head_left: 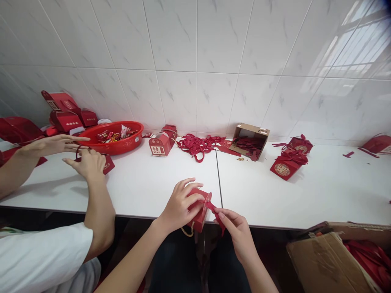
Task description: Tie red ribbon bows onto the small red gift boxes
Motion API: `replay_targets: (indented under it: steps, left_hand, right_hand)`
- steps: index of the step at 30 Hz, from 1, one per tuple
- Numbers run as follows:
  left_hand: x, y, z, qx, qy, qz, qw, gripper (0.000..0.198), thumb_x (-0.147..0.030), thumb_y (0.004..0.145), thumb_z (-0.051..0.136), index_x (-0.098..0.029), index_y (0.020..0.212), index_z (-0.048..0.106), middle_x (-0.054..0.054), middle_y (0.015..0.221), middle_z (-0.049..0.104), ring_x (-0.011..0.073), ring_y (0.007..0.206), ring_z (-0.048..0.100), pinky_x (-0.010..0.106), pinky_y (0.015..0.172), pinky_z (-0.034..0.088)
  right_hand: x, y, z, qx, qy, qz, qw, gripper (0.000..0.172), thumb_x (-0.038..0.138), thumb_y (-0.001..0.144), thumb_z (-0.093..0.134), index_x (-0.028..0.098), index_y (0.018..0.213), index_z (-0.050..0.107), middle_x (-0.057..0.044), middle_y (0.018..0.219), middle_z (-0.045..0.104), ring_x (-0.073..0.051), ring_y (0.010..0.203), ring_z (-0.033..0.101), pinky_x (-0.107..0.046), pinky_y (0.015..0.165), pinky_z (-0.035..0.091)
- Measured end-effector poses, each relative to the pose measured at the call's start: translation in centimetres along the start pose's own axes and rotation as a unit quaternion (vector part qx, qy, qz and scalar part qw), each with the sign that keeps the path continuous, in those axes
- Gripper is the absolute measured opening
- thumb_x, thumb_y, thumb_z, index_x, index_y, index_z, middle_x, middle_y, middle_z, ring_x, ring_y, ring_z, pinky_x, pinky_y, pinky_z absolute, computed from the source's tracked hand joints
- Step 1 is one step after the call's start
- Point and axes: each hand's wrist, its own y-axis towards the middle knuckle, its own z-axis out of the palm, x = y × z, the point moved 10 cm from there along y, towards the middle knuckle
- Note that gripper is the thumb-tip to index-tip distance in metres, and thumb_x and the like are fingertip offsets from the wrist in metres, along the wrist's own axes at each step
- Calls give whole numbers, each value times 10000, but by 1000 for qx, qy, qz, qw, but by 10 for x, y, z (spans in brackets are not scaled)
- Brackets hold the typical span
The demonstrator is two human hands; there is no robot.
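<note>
Near the table's front edge, my left hand (182,205) is wrapped over the top of a small red box (200,220), its fingers on the lid side. A gold cord handle (187,232) hangs below the box. Thumb and fingers of my right hand (235,227) pinch a dark red ribbon (213,207) that runs out from the end of the box. The ribbon's free end hangs below my right fingers. Parts of the box lie hidden under my left hand.
At left, a co-worker's hands (88,162) handle another red box, beside a red basin (122,145) of sweets. Ribbons (197,145), an open carton (262,132) and finished boxes (282,170) stand along the back. A cardboard box (328,260) sits at bottom right.
</note>
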Motion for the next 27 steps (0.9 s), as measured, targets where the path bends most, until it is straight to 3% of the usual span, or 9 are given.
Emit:
replay_targets:
  steps: [8, 14, 16, 19, 23, 27]
  left_hand:
    - [-1, 0, -5, -25, 9, 11, 1000, 123, -108, 793, 585, -206, 760, 652, 42, 1101, 641, 261, 1184, 451, 439, 963, 407]
    - [-3, 8, -30, -92, 15, 10, 996, 101, -109, 765, 625, -208, 759, 643, 49, 1047, 653, 265, 1150, 486, 457, 942, 417]
    - [-10, 13, -44, -125, 11, 16, 992, 121, -96, 752, 638, -216, 770, 641, 45, 1034, 651, 260, 1145, 494, 451, 936, 426]
    - [-20, 17, -62, -168, 3, 21, 986, 148, -86, 736, 656, -225, 781, 634, 37, 1031, 639, 253, 1147, 497, 440, 939, 437]
    - [-2, 10, -66, -170, 8, -62, 983, 170, -137, 760, 651, -223, 902, 616, 51, 1088, 612, 238, 1130, 513, 429, 966, 428]
    - [48, -20, -40, -88, -33, -216, 972, 262, -260, 815, 590, -205, 1068, 554, 71, 1073, 616, 218, 1006, 588, 390, 885, 483]
  right_hand:
    - [14, 1, 13, 32, -26, -20, 999, 281, 439, 779, 651, 218, 929, 739, -90, 964, 719, -252, 911, 648, -392, 854, 504]
    - [48, 13, 11, -30, -169, -162, 972, 325, 400, 817, 601, 265, 1108, 654, -98, 1289, 546, -280, 1231, 455, -456, 988, 394]
    - [60, 20, 26, 1, -186, -189, 964, 338, 379, 836, 579, 278, 1156, 622, -82, 1306, 531, -253, 1243, 441, -444, 1029, 352]
    - [74, 28, 56, 89, -168, -197, 962, 234, 368, 847, 571, 247, 1016, 679, -69, 1127, 637, -222, 1060, 566, -381, 941, 430]
    - [94, 21, 57, 102, -106, -191, 971, 171, 342, 850, 584, 208, 809, 680, -32, 787, 676, -181, 772, 606, -322, 758, 480]
    - [132, -15, 18, 22, -32, -265, 963, 128, 274, 871, 568, 231, 824, 679, -41, 805, 661, -187, 763, 600, -341, 720, 478]
